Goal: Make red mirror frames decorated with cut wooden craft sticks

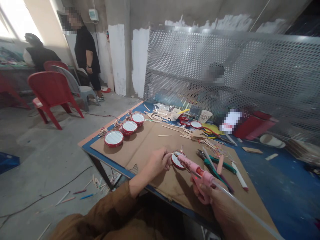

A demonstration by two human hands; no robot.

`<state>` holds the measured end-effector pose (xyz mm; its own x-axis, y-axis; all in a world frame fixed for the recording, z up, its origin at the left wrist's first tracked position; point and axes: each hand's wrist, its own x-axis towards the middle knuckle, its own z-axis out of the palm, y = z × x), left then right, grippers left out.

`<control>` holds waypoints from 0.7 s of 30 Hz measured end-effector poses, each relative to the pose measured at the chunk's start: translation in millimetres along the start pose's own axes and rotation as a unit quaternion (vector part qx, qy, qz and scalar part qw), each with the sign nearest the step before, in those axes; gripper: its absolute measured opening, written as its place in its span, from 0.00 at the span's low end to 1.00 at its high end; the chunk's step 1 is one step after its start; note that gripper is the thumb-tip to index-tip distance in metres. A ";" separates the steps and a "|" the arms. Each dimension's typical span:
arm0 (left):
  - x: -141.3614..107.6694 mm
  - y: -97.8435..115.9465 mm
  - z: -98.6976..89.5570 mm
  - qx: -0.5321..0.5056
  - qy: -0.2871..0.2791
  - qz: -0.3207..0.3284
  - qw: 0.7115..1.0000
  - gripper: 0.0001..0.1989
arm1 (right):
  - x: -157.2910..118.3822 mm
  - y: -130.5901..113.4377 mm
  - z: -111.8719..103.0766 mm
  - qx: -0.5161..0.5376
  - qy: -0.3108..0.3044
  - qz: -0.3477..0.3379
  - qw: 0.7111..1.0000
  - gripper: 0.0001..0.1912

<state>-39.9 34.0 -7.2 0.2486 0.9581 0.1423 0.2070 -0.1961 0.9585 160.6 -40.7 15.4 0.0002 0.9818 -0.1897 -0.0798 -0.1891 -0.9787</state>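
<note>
Head cam: R hand [208, 193] wrapped rnd pink glue gun [198, 171], L hand [158, 161] fingers bunched nr red-rimmed disc [176, 161].

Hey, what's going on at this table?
Someone is working with a pink hot glue gun in their right hand, its nozzle at a small red-rimmed disc lying on the cardboard. Their left hand is beside the disc's rim; I can't tell whether it touches. More red-rimmed discs sit along the left side, and green-handled pliers lie to the right.

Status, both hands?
Right hand: gripping pink glue gun, nozzle over round red-rimmed piece. Left hand: beside piece. Pliers right of gun.
</note>
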 end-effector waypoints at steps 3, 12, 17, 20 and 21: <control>0.8 1.2 -0.2 0.003 -0.001 -0.004 1.000 0.14 | 2.0 1.3 -1.2 -0.001 -0.005 -0.003 1.000 0.25; 1.7 -1.9 0.7 -0.004 -0.004 -0.002 1.000 0.14 | 2.8 0.7 0.0 -0.001 -0.008 -0.017 1.000 0.23; 1.8 -0.9 0.4 -0.003 -0.007 0.001 1.000 0.14 | 3.7 2.3 -1.6 0.004 0.001 -0.014 1.000 0.24; 0.8 2.0 -0.4 -0.003 -0.009 0.000 1.000 0.15 | 3.0 0.2 -0.4 0.004 -0.002 -0.007 1.000 0.24; 0.5 3.2 -0.7 -0.003 -0.010 -0.001 1.000 0.15 | 2.8 -0.8 0.2 0.004 -0.006 -0.007 1.000 0.24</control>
<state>-39.8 34.0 -3.9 0.2661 0.9544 0.1353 0.2018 -0.1924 0.9604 160.5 -37.8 15.7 -0.0104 0.9845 -0.1753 -0.0875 -0.1755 -0.9806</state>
